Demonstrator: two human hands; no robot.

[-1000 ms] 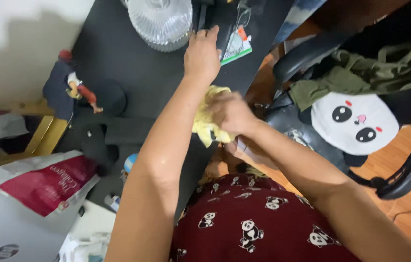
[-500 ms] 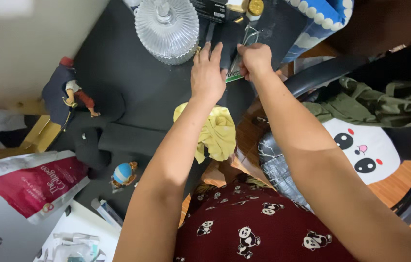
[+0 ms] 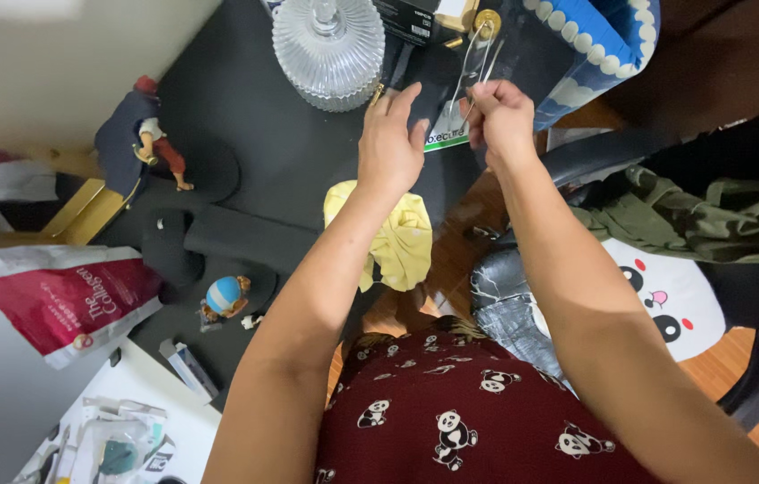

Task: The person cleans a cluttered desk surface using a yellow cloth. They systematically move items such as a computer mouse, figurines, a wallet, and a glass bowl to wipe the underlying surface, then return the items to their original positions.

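We pinch thin wire loop (image 3: 472, 56) in right hand (image 3: 498, 118) fingers, lifting it off black desk (image 3: 245, 116); left hand (image 3: 390, 143), fingers spread, steadies white-green card (image 3: 445, 134); crumpled yellow cloth (image 3: 397, 235) parked at 6 o'clock.

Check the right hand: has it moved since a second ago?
Yes. The right hand has gone from the yellow cloth at the desk edge up the black desk, now beside the left hand near the glass dish.

Both bare arms stretched forward side by side, left hand (image 3: 390, 143) flat, palm down, fingers spread, right hand (image 3: 498, 116) raised slightly, fingers curled in a pinch
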